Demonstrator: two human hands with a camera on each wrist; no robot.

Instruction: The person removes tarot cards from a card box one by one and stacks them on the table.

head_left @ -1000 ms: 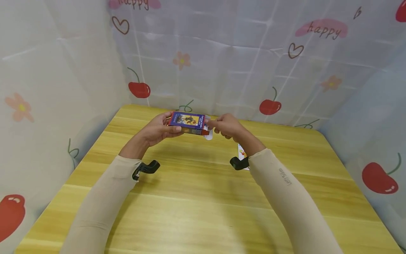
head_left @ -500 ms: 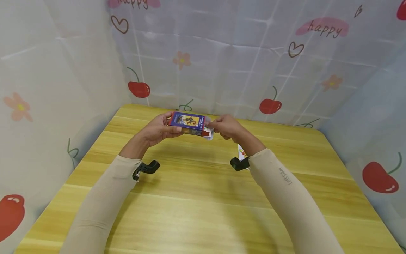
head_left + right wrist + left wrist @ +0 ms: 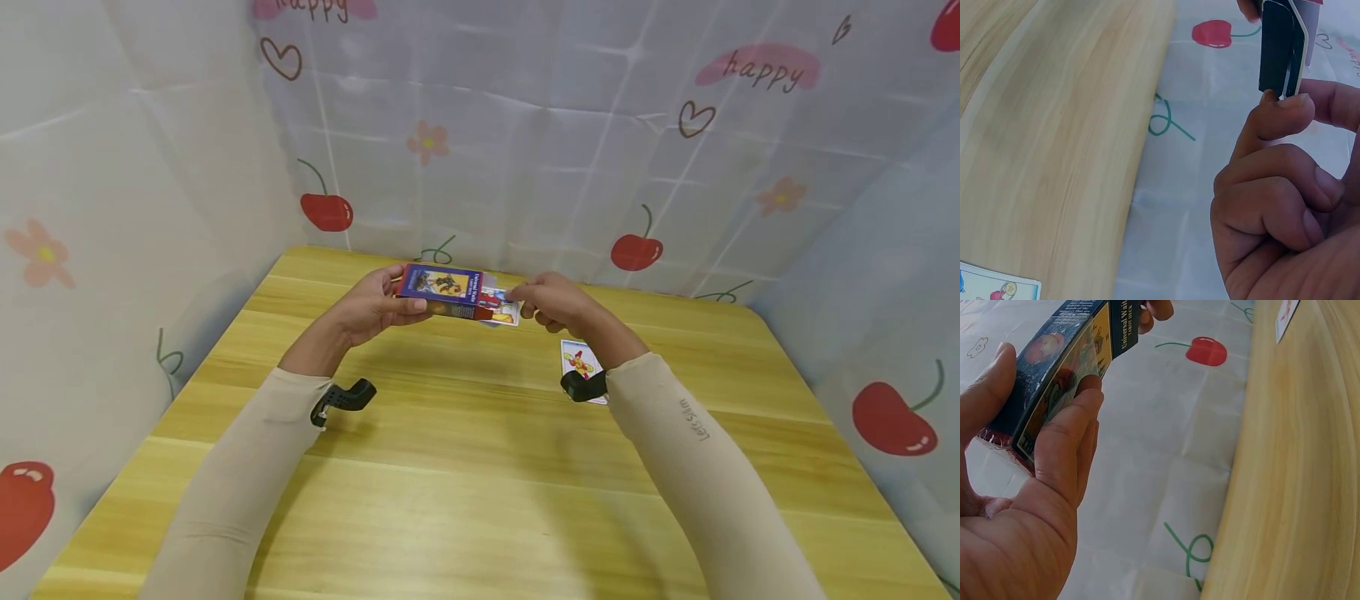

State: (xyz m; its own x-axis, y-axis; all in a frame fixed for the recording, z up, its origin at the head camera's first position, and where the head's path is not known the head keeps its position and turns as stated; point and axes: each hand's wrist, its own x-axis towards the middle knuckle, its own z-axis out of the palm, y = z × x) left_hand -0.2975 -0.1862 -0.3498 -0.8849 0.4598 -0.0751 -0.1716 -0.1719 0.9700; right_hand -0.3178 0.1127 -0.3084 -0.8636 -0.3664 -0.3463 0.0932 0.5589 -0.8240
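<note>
A blue and red tarot card box (image 3: 442,283) is held up above the far part of the table. My left hand (image 3: 367,310) grips its left end, thumb on the near side and fingers around the far side. From the box's right end sticks out a colourful tarot card (image 3: 504,308). The thumb and index finger of my right hand (image 3: 557,302) pinch its outer edge, the other fingers curled in, as the right wrist view shows. How many cards are pinched I cannot tell. In the left wrist view the box (image 3: 1063,359) shows "Universal Waite" lettering.
Another tarot card (image 3: 577,360) lies face up on the wooden table (image 3: 450,467), below my right wrist. Behind the table hangs a white curtain (image 3: 525,167) with cherries printed on it. A black camera mount sits on each wrist.
My right hand has moved to the right, and the tarot card now sticks farther out of the box. The left hand and box have stayed nearly in place.
</note>
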